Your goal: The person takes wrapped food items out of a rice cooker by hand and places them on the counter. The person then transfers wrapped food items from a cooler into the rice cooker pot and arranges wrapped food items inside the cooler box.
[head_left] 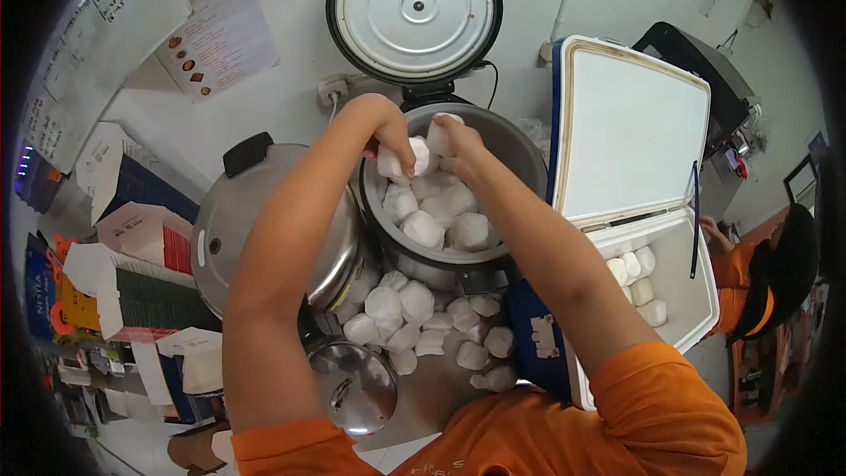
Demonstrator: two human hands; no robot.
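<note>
Both my hands are over the open rice cooker [529, 152], whose pot holds several white wrapped bundles [423, 228]. My left hand [394, 135] grips a white bundle [407, 159] near the pot's back left. Beside it, my right hand [462, 139] has its fingers around another white bundle [442, 132] at the back of the pot. More white bundles [383, 304] lie heaped on the counter in front of the cooker.
To the right stands an open cooler box [702, 307] with several white bundles inside. A large lidded pot [273, 211] and a small round lid [352, 385] are at left, near stacked cartons [145, 238]. Another person [753, 278] is at far right.
</note>
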